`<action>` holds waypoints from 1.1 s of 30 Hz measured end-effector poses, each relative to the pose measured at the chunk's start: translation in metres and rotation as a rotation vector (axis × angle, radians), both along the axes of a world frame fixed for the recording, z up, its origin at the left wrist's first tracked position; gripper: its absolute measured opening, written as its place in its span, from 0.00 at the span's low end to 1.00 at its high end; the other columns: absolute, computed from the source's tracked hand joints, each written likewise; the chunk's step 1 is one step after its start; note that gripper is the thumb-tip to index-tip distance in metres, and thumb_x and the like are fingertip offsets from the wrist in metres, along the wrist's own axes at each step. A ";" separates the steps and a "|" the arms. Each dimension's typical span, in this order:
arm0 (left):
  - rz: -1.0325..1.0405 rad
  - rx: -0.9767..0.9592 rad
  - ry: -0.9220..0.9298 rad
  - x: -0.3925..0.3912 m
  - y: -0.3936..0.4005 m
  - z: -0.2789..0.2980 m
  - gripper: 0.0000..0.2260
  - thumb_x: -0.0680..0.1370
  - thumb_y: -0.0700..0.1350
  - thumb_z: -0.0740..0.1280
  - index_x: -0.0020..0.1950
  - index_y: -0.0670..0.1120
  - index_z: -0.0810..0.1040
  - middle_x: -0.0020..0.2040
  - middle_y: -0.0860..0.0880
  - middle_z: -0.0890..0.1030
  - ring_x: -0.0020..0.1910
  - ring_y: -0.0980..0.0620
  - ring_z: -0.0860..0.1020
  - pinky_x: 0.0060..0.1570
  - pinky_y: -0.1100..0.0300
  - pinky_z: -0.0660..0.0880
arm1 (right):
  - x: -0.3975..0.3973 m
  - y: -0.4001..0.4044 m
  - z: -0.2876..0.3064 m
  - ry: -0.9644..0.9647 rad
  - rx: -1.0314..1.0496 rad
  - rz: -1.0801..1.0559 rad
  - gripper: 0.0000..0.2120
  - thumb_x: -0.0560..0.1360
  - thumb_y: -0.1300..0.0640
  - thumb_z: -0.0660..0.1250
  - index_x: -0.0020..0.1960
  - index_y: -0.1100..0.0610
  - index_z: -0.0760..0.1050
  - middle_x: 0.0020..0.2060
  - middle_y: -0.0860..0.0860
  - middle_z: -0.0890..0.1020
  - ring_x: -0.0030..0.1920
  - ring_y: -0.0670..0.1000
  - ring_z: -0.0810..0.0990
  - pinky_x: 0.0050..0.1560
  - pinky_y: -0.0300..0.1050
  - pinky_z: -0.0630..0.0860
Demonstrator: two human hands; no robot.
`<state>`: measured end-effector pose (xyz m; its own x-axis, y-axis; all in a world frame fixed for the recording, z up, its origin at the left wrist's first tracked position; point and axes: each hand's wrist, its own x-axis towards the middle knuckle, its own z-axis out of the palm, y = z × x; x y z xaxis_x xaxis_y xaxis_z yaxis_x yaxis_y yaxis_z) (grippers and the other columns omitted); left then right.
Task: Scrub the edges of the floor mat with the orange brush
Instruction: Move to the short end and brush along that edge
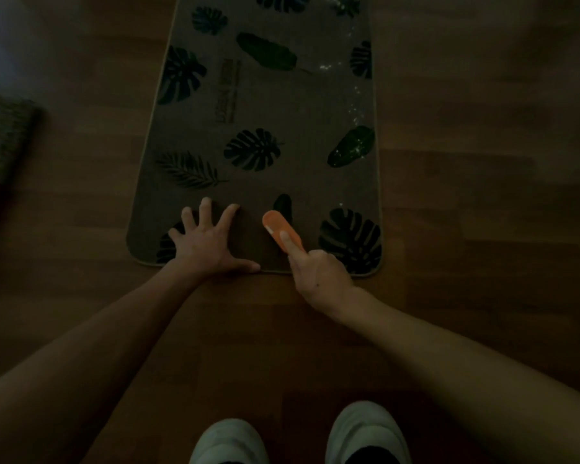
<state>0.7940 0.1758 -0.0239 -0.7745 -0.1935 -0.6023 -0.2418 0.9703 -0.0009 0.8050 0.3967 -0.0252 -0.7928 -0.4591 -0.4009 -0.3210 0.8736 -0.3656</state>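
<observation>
At the near short edge of the floor mat (282, 105), the right hand (318, 272) is wrapped around the near end of the orange brush (280, 229), forefinger stretched along its back, the other fingers curled under where they cannot be seen. The brush's far end points up the mat and a little leftward, lying on the mat surface just inside that near edge, between a small dark leaf print and the large one by the mat's near right corner. The left hand (208, 242) holds nothing; it is spread flat, fingers splayed, pressing down on the mat toward its near left corner, thumb along the border.

The brush looks light, rigid and smooth-backed, so the forefinger on top is a sensible way to press and steer it. The mat looks thin and floppy, likely to creep or ruck on the wooden floor (482, 195), hence the pinning palm. Glints along the mat's right side suggest wetness, which could make it slippery.
</observation>
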 end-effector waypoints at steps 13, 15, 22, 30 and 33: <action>0.029 0.063 0.064 0.012 -0.004 -0.003 0.59 0.59 0.78 0.69 0.79 0.59 0.42 0.80 0.50 0.38 0.78 0.37 0.41 0.68 0.27 0.54 | 0.032 0.077 0.001 0.054 -0.132 0.059 0.25 0.84 0.48 0.53 0.80 0.46 0.54 0.38 0.52 0.77 0.33 0.50 0.73 0.35 0.45 0.69; 0.020 0.061 0.082 0.015 -0.006 -0.003 0.57 0.60 0.77 0.69 0.79 0.57 0.43 0.79 0.47 0.40 0.78 0.37 0.42 0.69 0.28 0.55 | 0.028 0.068 0.000 0.042 -0.159 0.060 0.25 0.84 0.48 0.54 0.80 0.46 0.55 0.37 0.51 0.77 0.32 0.48 0.73 0.34 0.43 0.68; -0.102 0.111 0.012 0.003 -0.044 0.010 0.45 0.71 0.60 0.75 0.79 0.64 0.50 0.80 0.49 0.45 0.77 0.38 0.48 0.71 0.32 0.59 | 0.025 0.053 -0.006 0.010 -0.199 0.024 0.25 0.84 0.48 0.54 0.80 0.44 0.54 0.35 0.51 0.78 0.31 0.48 0.75 0.36 0.50 0.78; -0.091 0.046 0.058 0.007 -0.040 0.008 0.46 0.70 0.59 0.76 0.79 0.63 0.49 0.80 0.48 0.46 0.77 0.38 0.48 0.70 0.31 0.59 | -0.014 -0.005 0.011 -0.008 -0.018 0.112 0.25 0.85 0.46 0.51 0.80 0.42 0.52 0.39 0.54 0.79 0.34 0.51 0.78 0.41 0.53 0.81; -0.074 0.054 0.058 0.006 -0.039 0.010 0.47 0.68 0.58 0.77 0.78 0.63 0.51 0.80 0.48 0.47 0.77 0.38 0.48 0.70 0.30 0.59 | -0.035 -0.042 0.018 0.002 0.023 0.122 0.24 0.85 0.46 0.50 0.80 0.41 0.52 0.42 0.54 0.76 0.36 0.53 0.77 0.41 0.52 0.79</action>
<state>0.7998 0.1372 -0.0142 -0.8190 -0.1031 -0.5644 -0.1679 0.9837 0.0638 0.7702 0.3545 -0.0072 -0.7320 -0.5432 -0.4112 -0.4264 0.8361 -0.3452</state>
